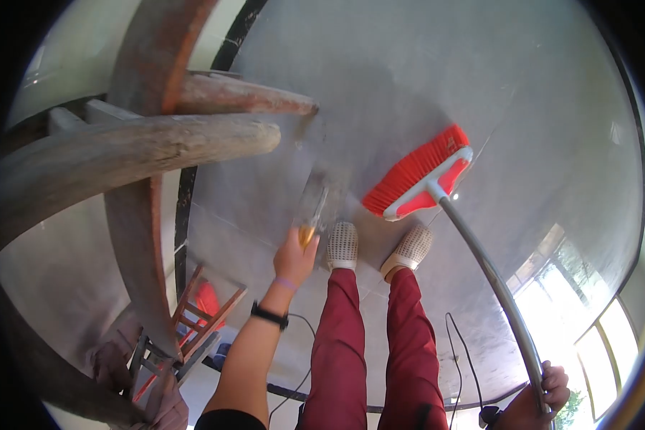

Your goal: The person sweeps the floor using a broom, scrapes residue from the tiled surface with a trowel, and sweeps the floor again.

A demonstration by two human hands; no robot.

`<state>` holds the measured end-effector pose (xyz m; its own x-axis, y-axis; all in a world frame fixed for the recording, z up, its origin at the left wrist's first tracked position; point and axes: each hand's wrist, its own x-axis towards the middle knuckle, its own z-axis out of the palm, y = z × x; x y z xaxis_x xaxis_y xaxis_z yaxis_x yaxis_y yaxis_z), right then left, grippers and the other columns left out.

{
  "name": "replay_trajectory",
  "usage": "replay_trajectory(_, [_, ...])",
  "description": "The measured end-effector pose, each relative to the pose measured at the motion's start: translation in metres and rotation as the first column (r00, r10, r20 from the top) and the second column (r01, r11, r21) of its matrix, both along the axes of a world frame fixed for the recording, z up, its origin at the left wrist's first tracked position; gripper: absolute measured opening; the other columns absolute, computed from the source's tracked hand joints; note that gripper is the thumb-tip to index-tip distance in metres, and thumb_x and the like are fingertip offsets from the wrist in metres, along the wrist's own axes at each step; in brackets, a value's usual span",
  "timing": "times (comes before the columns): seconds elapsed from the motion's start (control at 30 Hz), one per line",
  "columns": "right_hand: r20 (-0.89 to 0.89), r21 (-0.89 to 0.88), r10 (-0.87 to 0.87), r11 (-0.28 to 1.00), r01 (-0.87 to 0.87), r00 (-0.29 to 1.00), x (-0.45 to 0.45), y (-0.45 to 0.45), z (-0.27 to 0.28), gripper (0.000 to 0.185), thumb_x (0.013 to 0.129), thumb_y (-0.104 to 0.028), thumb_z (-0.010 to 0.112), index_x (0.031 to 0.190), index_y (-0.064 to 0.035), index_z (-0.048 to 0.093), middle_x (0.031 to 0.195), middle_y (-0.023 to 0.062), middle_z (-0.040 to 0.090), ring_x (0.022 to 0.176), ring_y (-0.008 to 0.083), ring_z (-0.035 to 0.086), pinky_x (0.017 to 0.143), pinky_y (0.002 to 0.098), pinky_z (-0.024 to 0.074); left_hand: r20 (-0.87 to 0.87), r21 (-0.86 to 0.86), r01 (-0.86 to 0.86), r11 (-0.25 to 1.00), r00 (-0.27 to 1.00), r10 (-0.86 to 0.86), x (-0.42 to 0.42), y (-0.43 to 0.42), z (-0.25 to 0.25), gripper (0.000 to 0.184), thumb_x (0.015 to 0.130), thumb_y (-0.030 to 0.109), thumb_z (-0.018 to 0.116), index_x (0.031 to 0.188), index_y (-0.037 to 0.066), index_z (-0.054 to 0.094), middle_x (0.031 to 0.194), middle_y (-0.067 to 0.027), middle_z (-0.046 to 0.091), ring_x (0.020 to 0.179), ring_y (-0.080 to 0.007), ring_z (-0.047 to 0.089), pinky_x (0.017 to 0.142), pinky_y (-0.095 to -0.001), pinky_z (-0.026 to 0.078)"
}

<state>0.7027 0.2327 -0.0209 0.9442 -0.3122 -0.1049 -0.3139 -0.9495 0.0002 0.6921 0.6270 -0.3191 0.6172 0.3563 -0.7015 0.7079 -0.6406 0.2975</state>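
My left hand (297,256) is closed around the yellowish handle of a flat, trowel-like tool (319,201), whose blurred blade extends forward over the grey floor. At the lower right, my right hand (545,394) grips the metal pole of a broom (417,179). The broom head has red bristles and a white and red body, and it lies ahead of my feet, to the right of the flat tool. The two tools are apart.
Large wooden beams (143,154) stick out at the left. A small wooden stool or chair (206,322) and a red object stand at the lower left. Thin black cables hang near my legs. Bright windows (613,344) show at the lower right.
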Motion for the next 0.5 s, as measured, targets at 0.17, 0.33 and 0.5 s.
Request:
replay_trajectory(0.17, [0.04, 0.028, -0.107, 0.994, 0.106, 0.993, 0.031, 0.031, 0.035, 0.029, 0.087, -0.048, 0.048, 0.075, -0.0227, 0.054, 0.066, -0.0066, 0.049, 0.055, 0.0105, 0.05, 0.04, 0.0311, 0.0358, 0.252, -0.162, -0.203, 0.966, 0.938, 0.239, -0.069, 0.004, 0.141, 0.038, 0.076, 0.022, 0.069, 0.101, 0.001, 0.049, 0.079, -0.0145, 0.06, 0.069, -0.0239, 0.06, 0.064, -0.0329, 0.047])
replay_trajectory(0.33, [0.279, 0.956, -0.346, 0.189, -0.225, 0.896, 0.039, 0.09, 0.053, 0.024, 0.087, -0.038, 0.052, 0.076, -0.0165, 0.049, 0.069, -0.0008, 0.048, 0.06, 0.0153, 0.048, 0.056, 0.033, 0.0434, 0.268, -0.118, -0.478, 0.871, 0.829, 0.491, -0.153, 0.03, 0.298, 0.042, 0.073, 0.012, 0.068, 0.104, -0.004, 0.045, 0.084, -0.0072, 0.054, 0.074, -0.0119, 0.051, 0.066, -0.0279, 0.045])
replay_trajectory(0.5, [0.02, 0.998, 0.007, 0.066, -0.02, 1.0, 0.043, 0.129, 0.041, 0.035, 0.087, -0.036, 0.053, 0.064, -0.0146, 0.039, 0.06, -0.0024, 0.038, 0.063, 0.0142, 0.044, 0.081, 0.0315, 0.0421, 0.48, -0.019, -0.55, 0.835, 0.727, 0.49, -0.14, 0.07, 0.352, 0.041, 0.077, 0.017, 0.063, 0.106, -0.005, 0.044, 0.093, -0.0113, 0.053, 0.083, -0.0148, 0.051, 0.075, -0.0302, 0.043])
